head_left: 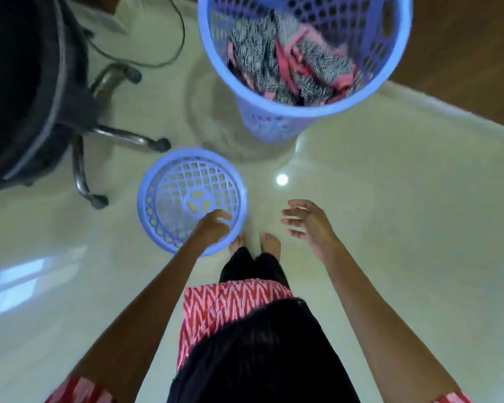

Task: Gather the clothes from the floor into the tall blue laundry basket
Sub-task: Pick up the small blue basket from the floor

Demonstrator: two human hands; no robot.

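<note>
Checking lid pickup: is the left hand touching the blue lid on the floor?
Cannot tell. Head view: left hand overlaps the lid rim from above; depth unclear.

Tall blue laundry basket — far rim cut by top edge; office chair cropped left — whole frame motion-blurred

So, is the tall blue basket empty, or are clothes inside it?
Not empty. Black-and-white patterned clothes with pink parts lie inside the tall blue basket, seen through its open top.
</note>
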